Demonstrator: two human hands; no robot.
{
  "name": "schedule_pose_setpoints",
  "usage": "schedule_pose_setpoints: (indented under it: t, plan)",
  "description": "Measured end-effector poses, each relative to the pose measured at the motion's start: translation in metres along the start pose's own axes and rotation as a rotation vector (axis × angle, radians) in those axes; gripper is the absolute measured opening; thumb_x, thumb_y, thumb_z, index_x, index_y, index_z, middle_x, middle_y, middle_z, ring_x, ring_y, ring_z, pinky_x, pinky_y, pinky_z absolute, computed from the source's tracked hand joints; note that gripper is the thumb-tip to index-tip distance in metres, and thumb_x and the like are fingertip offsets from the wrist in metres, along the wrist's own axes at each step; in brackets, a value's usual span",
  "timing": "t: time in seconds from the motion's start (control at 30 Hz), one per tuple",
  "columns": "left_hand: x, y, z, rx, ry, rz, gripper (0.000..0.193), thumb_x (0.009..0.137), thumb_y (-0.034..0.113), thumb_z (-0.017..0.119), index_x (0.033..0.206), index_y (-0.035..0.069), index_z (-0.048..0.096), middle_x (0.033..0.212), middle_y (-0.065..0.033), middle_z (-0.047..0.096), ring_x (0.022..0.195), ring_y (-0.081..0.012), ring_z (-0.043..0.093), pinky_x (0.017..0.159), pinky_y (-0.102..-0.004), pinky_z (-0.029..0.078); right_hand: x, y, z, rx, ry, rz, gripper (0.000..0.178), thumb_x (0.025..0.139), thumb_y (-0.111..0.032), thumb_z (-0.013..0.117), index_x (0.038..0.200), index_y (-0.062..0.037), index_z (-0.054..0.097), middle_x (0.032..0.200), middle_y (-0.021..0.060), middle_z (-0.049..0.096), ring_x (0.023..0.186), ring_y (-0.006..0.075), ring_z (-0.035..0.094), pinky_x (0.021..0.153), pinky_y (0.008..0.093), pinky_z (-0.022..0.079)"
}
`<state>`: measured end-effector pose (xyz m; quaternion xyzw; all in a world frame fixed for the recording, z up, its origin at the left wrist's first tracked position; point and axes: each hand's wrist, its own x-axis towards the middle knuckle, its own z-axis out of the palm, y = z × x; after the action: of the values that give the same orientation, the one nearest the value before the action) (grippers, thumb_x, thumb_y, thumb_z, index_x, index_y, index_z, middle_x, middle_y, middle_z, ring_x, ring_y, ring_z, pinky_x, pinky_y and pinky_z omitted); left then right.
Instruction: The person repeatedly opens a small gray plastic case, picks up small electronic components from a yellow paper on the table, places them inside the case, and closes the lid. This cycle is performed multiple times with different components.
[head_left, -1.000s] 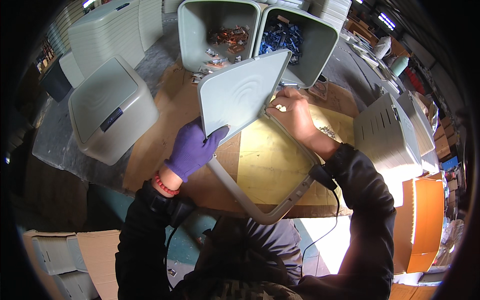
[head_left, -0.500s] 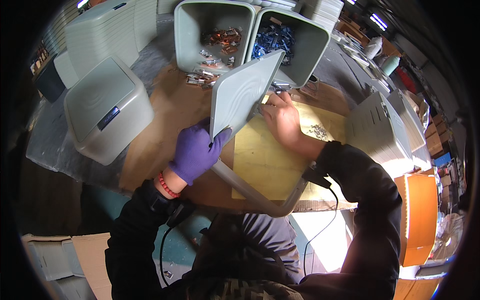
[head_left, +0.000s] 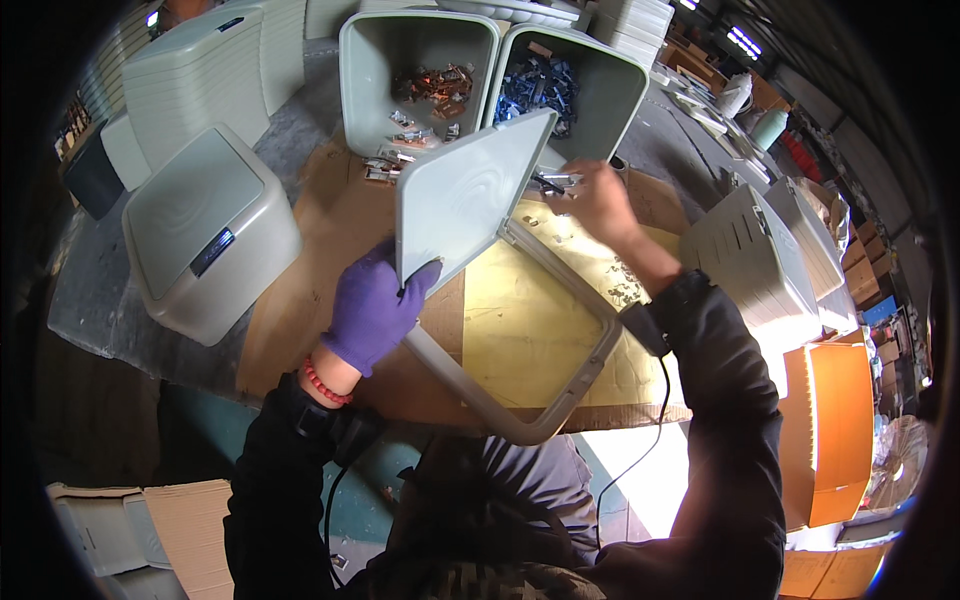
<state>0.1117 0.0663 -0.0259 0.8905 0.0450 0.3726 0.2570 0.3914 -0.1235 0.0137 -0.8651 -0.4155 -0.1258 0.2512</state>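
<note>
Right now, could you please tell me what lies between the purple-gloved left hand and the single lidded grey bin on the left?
In the head view, brown cardboard shows between the left hand and the lidded grey bin.

We count two hands: one gloved left hand (head_left: 370, 308), one bare right hand (head_left: 608, 208). We log one pale grey panel (head_left: 465, 195), one frame (head_left: 460, 384), one yellow sheet (head_left: 530, 345), one red bead bracelet (head_left: 322, 383). We tally two bins of parts (head_left: 368, 85), holding one copper-coloured heap (head_left: 440, 88) and one blue heap (head_left: 538, 92). Small metal parts (head_left: 628, 287) on the sheet: several; we cannot resolve an exact number.
</note>
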Motion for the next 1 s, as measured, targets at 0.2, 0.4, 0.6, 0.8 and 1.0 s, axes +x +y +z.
schedule_pose_setpoints:
  t: [0.2, 0.4, 0.6, 0.8, 1.0]
  plan:
    - [0.011, -0.020, -0.009, 0.203, 0.073, -0.165, 0.036, 0.086, 0.034, 0.078, 0.101, 0.002, 0.074, 0.106, -0.0177, 0.061, 0.093, -0.0360, 0.064, 0.081, -0.0423, 0.052, 0.033, 0.049, 0.005, -0.029, -0.297, 0.180, 0.049, 0.073, -0.030, 0.088, 0.105, 0.0022, 0.069, 0.097, 0.0187, 0.073, 0.092, 0.0281, 0.073, 0.080, 0.0378, 0.057]
    - [0.016, -0.023, -0.004, 0.043, 0.132, -0.061, 0.038, 0.085, 0.026, 0.081, 0.111, 0.001, 0.068, 0.111, -0.0156, 0.060, 0.096, -0.0299, 0.060, 0.082, -0.0375, 0.051, 0.053, 0.051, 0.030, -0.305, -0.377, 0.050, 0.077, 0.061, -0.037, 0.091, 0.118, 0.0054, 0.061, 0.112, 0.0233, 0.070, 0.107, 0.0382, 0.068, 0.093, 0.0413, 0.054]
    - [0.018, -0.024, 0.001, 0.124, 0.111, -0.068, 0.042, 0.091, 0.023, 0.077, 0.122, 0.000, 0.062, 0.109, -0.0133, 0.057, 0.092, -0.0260, 0.057, 0.081, -0.0350, 0.051, 0.038, 0.050, -0.039, 0.309, -0.575, 0.282, 0.060, 0.073, -0.010, 0.084, 0.128, 0.0043, 0.062, 0.087, 0.0152, 0.073, 0.075, 0.0196, 0.072, 0.069, 0.0331, 0.063]
    - [0.005, -0.017, -0.019, 0.126, 0.310, 0.025, 0.042, 0.100, 0.019, 0.067, 0.135, -0.001, 0.055, 0.124, -0.0155, 0.058, 0.108, -0.0246, 0.059, 0.092, -0.0347, 0.051, -0.104, -0.024, -0.054, 1.214, -0.601, -0.126, 0.032, 0.086, 0.012, 0.068, 0.114, -0.0038, 0.067, 0.107, 0.0058, 0.073, 0.099, 0.0170, 0.072, 0.091, 0.0319, 0.059]
    - [-0.029, 0.043, -0.028, 0.040, 0.192, 0.107, 0.038, 0.098, 0.005, 0.062, 0.135, 0.000, 0.056, 0.130, -0.0163, 0.060, 0.123, -0.0321, 0.056, 0.104, -0.0390, 0.045, -0.168, -0.048, -0.042, 0.996, -0.576, -0.041, 0.023, 0.087, 0.006, 0.075, 0.107, -0.0032, 0.071, 0.099, 0.0024, 0.073, 0.099, 0.0115, 0.067, 0.089, 0.0279, 0.055]
